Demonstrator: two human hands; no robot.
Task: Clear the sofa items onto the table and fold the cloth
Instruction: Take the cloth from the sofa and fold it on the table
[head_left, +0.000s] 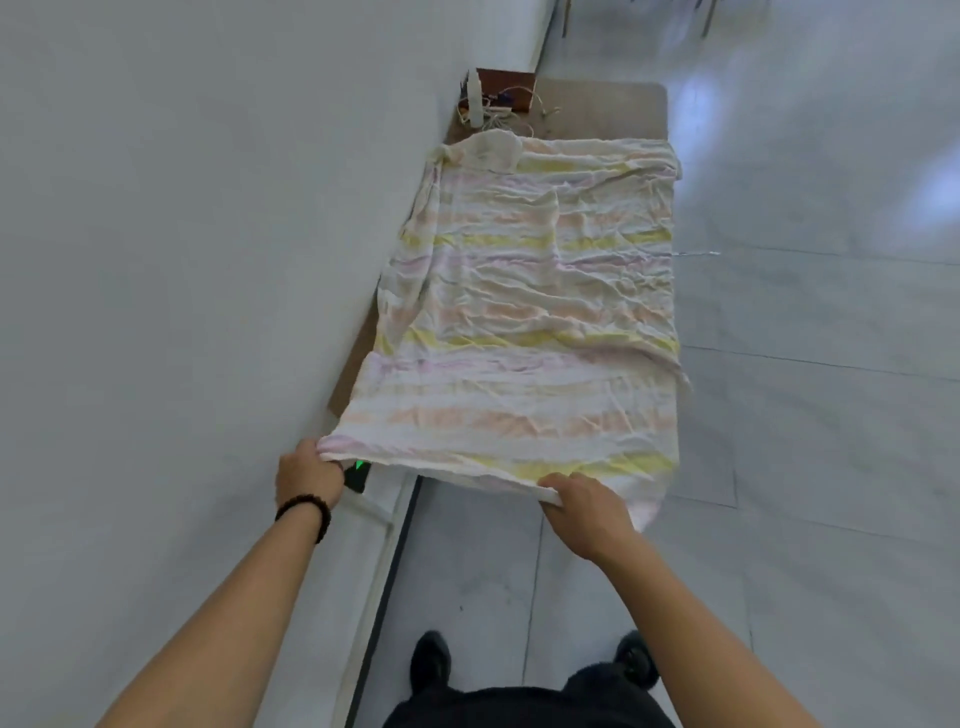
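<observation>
A crumpled cloth with pale yellow, pink and orange stripes lies spread lengthwise over a long brown sofa that stands against the wall. My left hand is shut on the cloth's near left corner. My right hand grips the near edge further right, with the near right corner drooping past it. The far left corner of the cloth is bunched up.
A white power strip with tangled cables and a dark red box sit at the sofa's far end. A black device with a green light shows under the near cloth edge. White wall on the left, tiled floor on the right.
</observation>
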